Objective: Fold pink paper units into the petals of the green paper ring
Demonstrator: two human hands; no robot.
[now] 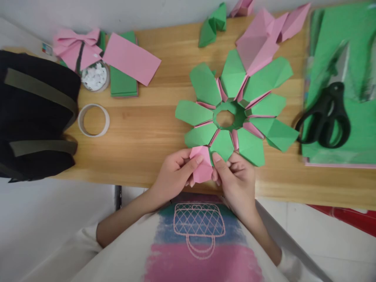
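A green and pink paper flower (202,112) lies on the wooden table, its folded petals in a ring around an open centre. At its near side my left hand (179,166) pinches a folded pink paper piece (202,172), thumb on top and fingers beneath. My right hand (237,176) is closed on a green petal (222,144) beside that piece, its thumb pressing the petal's near tip. The pink piece touches or overlaps the flower's near edge; how the two join is hidden by my fingers.
Black scissors (331,105) rest on green sheets (364,129) at right. Loose folded pink paper (258,35) and green paper (213,25) lie behind the flower. Leftward are a tape roll (108,121), a jar of white bits (94,77), a pink card (132,56) and a black bag (32,117).
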